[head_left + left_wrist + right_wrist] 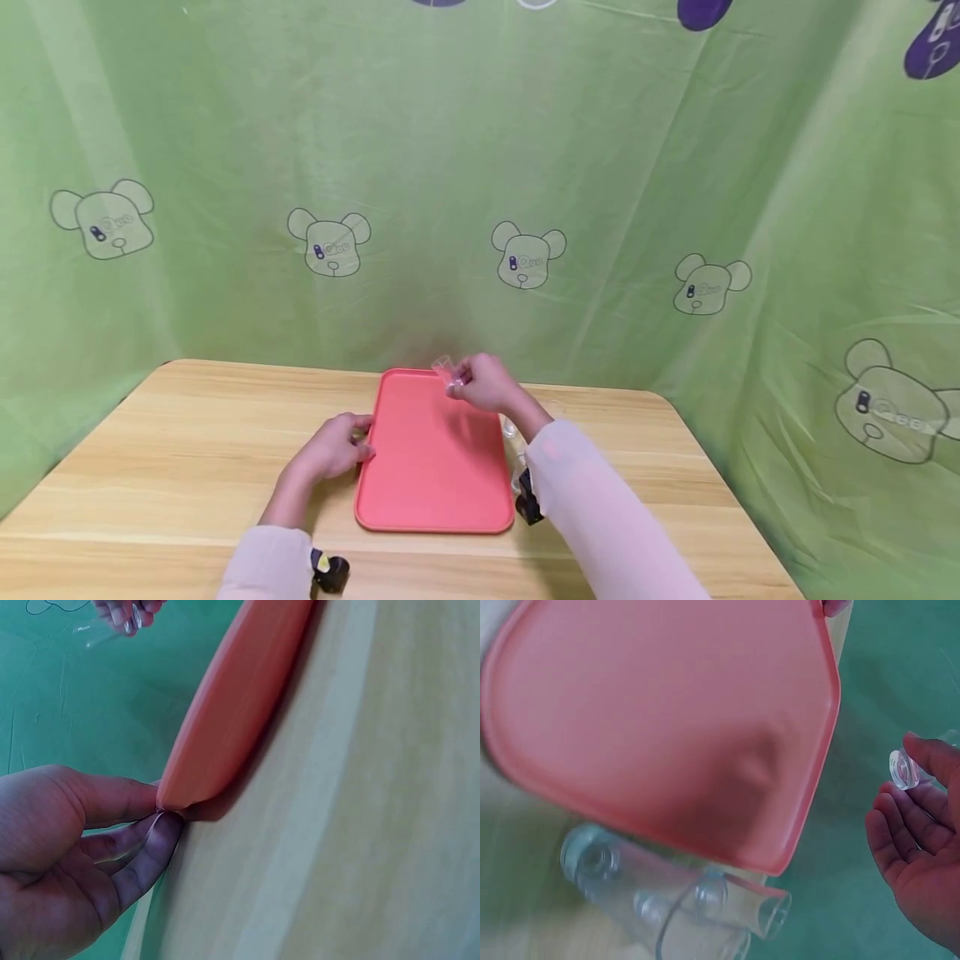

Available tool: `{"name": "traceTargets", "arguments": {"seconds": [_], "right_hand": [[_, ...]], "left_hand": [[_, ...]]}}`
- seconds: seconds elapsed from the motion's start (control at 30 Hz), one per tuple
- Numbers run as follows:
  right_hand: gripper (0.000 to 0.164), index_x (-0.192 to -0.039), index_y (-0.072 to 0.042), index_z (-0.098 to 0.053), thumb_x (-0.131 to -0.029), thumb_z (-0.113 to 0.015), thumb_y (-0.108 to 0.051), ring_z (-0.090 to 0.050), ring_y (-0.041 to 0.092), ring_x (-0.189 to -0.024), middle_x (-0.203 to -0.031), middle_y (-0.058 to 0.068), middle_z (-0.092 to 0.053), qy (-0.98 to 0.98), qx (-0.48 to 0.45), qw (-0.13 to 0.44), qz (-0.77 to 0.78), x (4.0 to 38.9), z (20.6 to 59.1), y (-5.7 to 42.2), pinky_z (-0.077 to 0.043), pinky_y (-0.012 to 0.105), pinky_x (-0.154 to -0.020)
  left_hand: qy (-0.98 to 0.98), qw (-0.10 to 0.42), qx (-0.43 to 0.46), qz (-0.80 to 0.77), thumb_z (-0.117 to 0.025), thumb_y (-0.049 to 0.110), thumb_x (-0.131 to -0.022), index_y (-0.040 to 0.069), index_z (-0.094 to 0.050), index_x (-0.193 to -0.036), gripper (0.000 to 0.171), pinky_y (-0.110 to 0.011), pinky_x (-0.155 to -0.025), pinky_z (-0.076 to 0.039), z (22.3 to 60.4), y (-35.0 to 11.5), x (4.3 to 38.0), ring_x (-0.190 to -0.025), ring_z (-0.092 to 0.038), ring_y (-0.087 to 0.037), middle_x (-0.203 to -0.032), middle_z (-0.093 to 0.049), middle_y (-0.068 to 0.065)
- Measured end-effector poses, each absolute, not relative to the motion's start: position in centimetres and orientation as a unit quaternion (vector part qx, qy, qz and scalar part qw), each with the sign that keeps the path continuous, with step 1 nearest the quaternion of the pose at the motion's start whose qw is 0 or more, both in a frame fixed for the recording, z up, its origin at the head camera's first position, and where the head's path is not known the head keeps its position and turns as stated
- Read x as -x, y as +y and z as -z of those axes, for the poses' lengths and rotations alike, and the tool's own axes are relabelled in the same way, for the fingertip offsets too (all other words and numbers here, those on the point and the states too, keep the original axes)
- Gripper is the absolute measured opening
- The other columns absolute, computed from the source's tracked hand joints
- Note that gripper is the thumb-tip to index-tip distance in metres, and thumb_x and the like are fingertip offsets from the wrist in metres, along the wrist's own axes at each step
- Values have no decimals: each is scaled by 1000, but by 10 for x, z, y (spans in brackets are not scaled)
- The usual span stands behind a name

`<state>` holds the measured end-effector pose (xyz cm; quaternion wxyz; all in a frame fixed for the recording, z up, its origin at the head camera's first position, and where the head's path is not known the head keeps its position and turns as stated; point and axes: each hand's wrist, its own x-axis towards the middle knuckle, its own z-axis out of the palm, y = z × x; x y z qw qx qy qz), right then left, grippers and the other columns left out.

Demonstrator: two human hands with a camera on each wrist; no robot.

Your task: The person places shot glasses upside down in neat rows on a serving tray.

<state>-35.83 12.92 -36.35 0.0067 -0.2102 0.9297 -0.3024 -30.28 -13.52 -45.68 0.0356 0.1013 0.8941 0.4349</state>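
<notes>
A red rectangular tray (435,475) lies on the wooden table. At its left edge, my left hand (333,447) pinches the rim (196,769) between thumb and fingers. Above the tray's far end, my right hand (487,384) holds a small clear glass (444,367) by its thick base, the glass tilted with its mouth pointing up and away to the left. In the right wrist view the glass's round base (904,769) shows between thumb and fingertips. The shadow of this hand falls on the tray's surface.
Several clear glasses (769,906) stand along the tray's right side, partly hidden by my right forearm in the head view. The wooden tabletop (187,467) extends to both sides. A green curtain (420,150) with bear faces hangs behind the table's far edge.
</notes>
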Motion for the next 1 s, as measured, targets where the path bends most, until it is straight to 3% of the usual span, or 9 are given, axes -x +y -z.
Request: {"name": "traceTargets", "arguments": {"seconds": [0.33, 1.0], "right_hand": [[15, -97, 2, -74, -87, -78, -10, -62, 17, -77, -87, 11, -72, 927, 173, -20, 331, 370, 377, 116, -52, 30, -72], [16, -100, -2, -73, -89, -76, -13, -57, 13, -74, -84, 3, -68, 918, 153, -56, 361, 377, 402, 90, -49, 26, -71]], "left_hand": [[896, 32, -108, -429, -70, -4, -86, -9, -56, -140, 55, -33, -72, -51, 457, -134, 303, -84, -58, -21, -117, -61, -22], [895, 34, -112, -430, -69, -5, -87, -8, -57, -140, 54, -33, -72, -51, 455, -135, 303, -81, -59, -19, -118, -62, -21]]}}
